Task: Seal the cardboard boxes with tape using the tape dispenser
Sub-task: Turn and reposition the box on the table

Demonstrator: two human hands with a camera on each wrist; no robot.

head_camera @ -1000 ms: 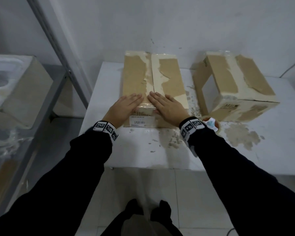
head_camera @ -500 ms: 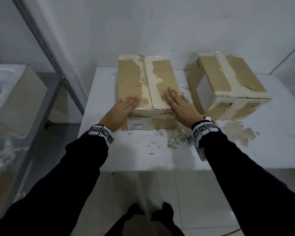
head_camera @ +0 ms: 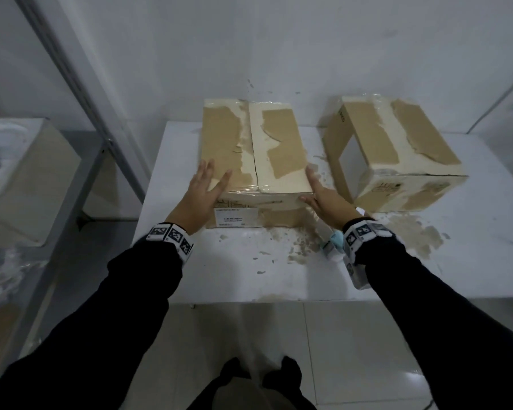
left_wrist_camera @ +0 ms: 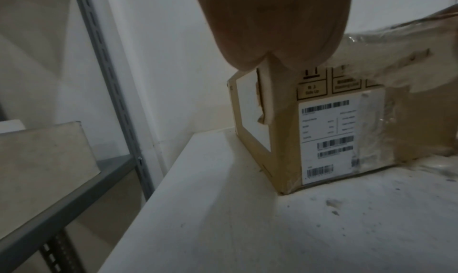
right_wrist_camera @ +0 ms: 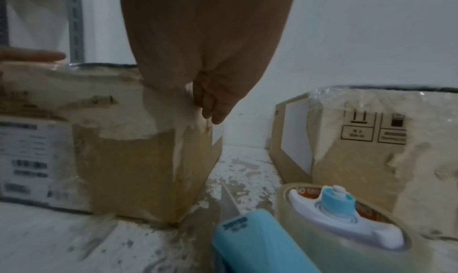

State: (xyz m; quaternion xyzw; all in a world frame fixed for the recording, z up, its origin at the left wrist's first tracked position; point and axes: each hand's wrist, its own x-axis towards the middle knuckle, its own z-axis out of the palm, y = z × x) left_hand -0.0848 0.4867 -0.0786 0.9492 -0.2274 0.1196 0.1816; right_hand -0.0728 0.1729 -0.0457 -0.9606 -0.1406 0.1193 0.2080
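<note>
White bench (head_camera: 249, 279) stands against a white wall (head_camera: 279, 48); its top is stained with brown and grey patches, densest in front of and between the two boxes. Pale tiled floor (head_camera: 332, 344) lies below the near edge of the bench. Left of the bench: a grey slotted metal shelving upright (head_camera: 80, 93) and a shelf carrying a pale block (head_camera: 27, 184).

Near cardboard box (head_camera: 252, 161) sits at the rear middle of the bench, flaps closed, seam running front to back, surface torn pale where old tape came away. A white barcode label (left_wrist_camera: 327, 140) is on its front face. Second cardboard box (head_camera: 397, 155) stands just right of it, apart, with a rectangular cut-out in its side.

Left hand (head_camera: 202, 196) lies flat, fingers straight and spread, on the top front-left corner of the near box. Right hand (head_camera: 326, 199) has straight fingers laid along the box's right edge, thumb on the front face. Both hands are unclenched, one on each side of the box.

Tape dispenser (right_wrist_camera: 322, 222), blue handle with a clear tape roll, rests on the bench just right of the near box's front corner, under the right wrist.
</note>
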